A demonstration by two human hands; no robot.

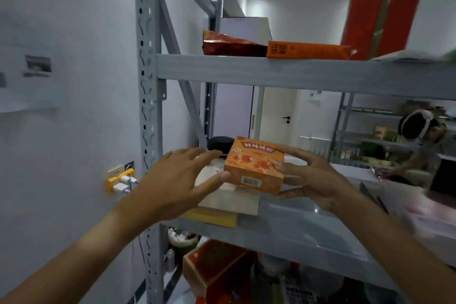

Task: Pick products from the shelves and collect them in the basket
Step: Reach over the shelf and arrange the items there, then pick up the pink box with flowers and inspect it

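Orange box (254,165) held above the middle shelf (308,234), open air beneath the upper beam (296,74). At 9 o'clock of it, a flat pale carton (229,200); black lid (219,144) behind. Right hand (313,180) pinches its right end; left hand (177,182) spread, thumb touching its left corner.

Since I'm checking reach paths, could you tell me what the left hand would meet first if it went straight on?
Probably the black round object just beyond the left hand, behind the orange box; depth is unclear.
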